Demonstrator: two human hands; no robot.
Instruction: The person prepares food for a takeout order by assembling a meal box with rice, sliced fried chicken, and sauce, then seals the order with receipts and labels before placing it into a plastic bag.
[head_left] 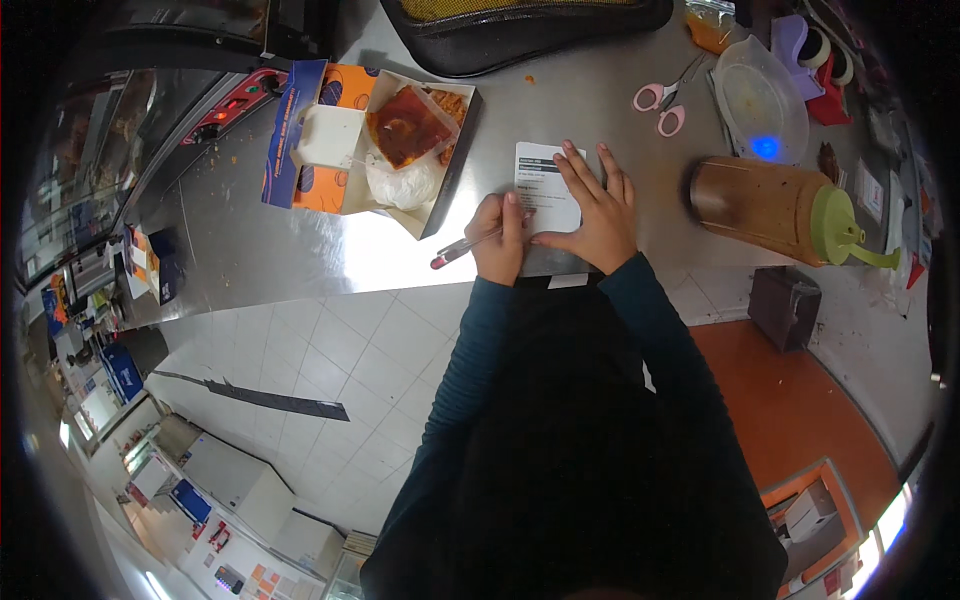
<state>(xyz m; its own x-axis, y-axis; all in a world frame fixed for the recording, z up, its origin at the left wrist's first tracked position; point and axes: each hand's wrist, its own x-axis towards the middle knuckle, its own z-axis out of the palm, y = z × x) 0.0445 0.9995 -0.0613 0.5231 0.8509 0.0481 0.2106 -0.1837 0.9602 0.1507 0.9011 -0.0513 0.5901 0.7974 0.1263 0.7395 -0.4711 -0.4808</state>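
Both hands meet over a white paper slip (535,178) near the front edge of a metal counter (225,265), where a bright reflection lies to the left. Pale square tiles (340,350) cover the floor below, with a long dark strip (285,402) across them; to the right the floor turns orange (820,400).

Dark teal sleeves reach up from the lower edge. The left hand (495,235) is closed, fingers curled around a pen (452,254) whose reddish end points down and left, off the slip. The right hand (600,215) lies palm down with its fingers spread, some over the slip's right side, thumb stretched toward the left hand; it grips nothing.

Left of the slip stands an open food box (455,170), orange and blue outside. It holds a clear packet of dark red sauce (405,125), a white wrapped bundle (400,184) and browned food partly beneath the packet. To the right, a bottle (755,208) of brown liquid lies on its side, its green cap (838,225) pointing right. Beyond it sits a translucent tub (755,95), beside pink-handled scissors (665,103).
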